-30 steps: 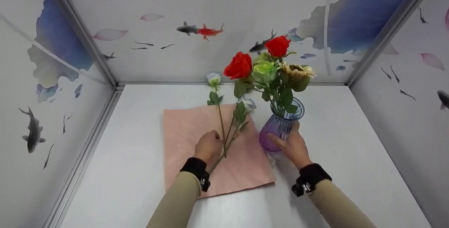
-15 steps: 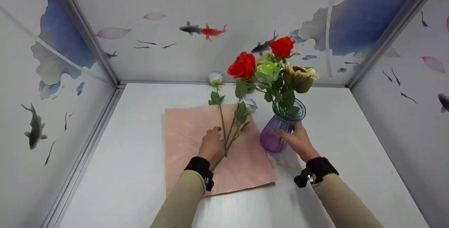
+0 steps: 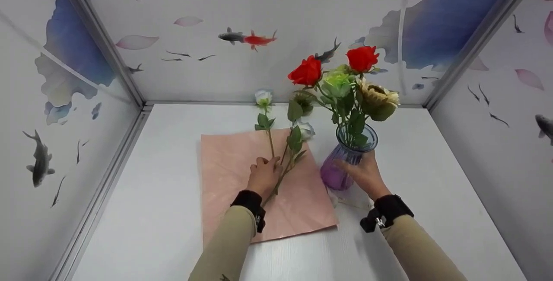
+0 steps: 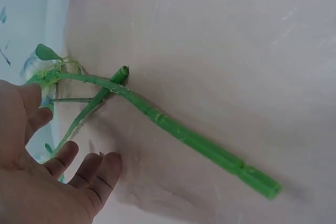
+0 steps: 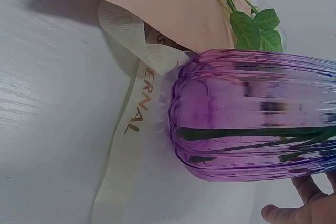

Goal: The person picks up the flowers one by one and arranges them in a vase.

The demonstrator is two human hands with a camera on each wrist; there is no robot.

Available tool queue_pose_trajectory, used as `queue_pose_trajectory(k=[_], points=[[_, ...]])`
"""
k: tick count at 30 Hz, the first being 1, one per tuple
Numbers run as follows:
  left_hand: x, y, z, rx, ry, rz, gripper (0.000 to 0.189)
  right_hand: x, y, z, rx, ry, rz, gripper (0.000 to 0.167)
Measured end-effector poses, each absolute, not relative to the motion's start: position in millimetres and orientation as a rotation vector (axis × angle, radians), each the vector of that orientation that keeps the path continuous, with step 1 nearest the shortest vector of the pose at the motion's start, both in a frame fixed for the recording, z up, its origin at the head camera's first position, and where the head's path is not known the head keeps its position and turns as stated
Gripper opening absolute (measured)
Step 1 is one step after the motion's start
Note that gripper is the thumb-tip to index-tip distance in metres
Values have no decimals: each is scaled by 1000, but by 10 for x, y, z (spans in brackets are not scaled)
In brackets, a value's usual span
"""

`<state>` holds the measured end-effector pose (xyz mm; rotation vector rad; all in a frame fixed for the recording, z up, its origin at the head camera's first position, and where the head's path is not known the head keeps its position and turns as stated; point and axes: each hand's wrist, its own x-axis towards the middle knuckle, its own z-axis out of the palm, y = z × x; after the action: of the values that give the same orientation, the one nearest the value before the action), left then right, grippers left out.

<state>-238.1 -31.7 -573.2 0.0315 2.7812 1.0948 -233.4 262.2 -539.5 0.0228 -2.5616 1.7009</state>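
Note:
In the head view my left hand (image 3: 264, 175) reaches over crossing green stems (image 3: 281, 179) on a pink sheet of wrapping paper (image 3: 229, 155). Its fingertips are at the stem of a white rose (image 3: 263, 97); in the left wrist view its fingers spread apart beside the stems (image 4: 194, 140). My right hand (image 3: 366, 173) grips a ribbed purple-blue glass vase (image 3: 339, 173) by its right side, with the vase tilted. Two red roses (image 3: 306, 71), a green rose (image 3: 338, 84) and a sunflower (image 3: 379, 97) stand in it. Part of the right hand is hidden behind the vase in its wrist view.
A cream ribbon (image 5: 118, 145) with gold lettering lies beside the vase, partly under the paper. Another white rose (image 3: 306, 130) and a dark-centred flower (image 3: 304, 103) lie at the paper's far edge. Printed panels (image 3: 185, 73) enclose the white table (image 3: 164, 177).
The vase's flowers have shifted right, uncovering the dark-centred flower behind. My left hand has moved slightly forward and right, its fingers now over the white rose's stem. My right hand stays on the vase.

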Motion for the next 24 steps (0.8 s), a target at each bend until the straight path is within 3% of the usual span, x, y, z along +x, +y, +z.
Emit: queue_pose_trajectory(k=[11,24], points=[[-2408,-293,-5793,54,2850,890,42,-2405,2580,-5496,-27,-2554,1575,107],[-2429,-284,-5802,45,2979,731,26,-2374,2570,-5468,-191,-2728,1449,106]])
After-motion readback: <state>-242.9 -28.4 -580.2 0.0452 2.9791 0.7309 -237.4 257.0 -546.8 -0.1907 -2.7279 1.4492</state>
